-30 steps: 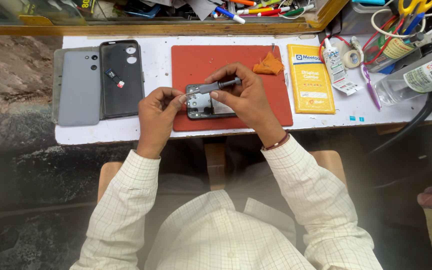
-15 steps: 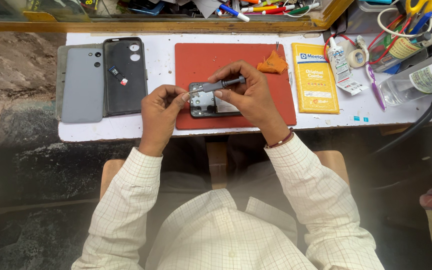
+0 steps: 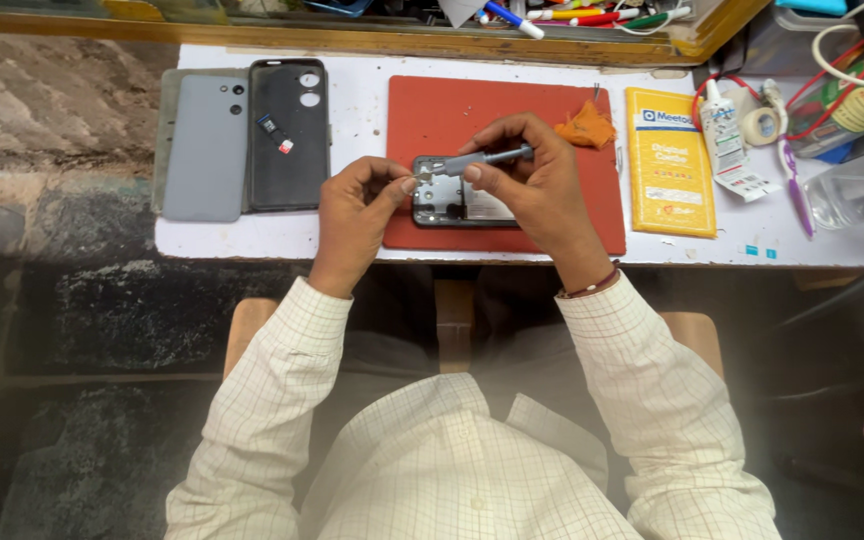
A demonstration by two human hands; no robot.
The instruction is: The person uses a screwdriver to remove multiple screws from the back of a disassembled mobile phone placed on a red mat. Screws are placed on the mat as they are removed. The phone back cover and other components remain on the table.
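An opened phone with its insides showing lies on a red mat on the white table. My right hand holds a grey screwdriver nearly level, its tip over the phone's left end. My left hand pinches the phone's left edge, fingers curled by the tool's tip. A small orange cloth rests on the mat just beyond my right hand.
A grey back cover and a black phone case lie at the left. A yellow packet, a small glue bottle, a tape roll and a clear bottle sit at the right. Pens fill a tray at the back.
Both hands stay on the phone. The screwdriver tip has shifted slightly along the phone's left end; otherwise only the view has moved a little.
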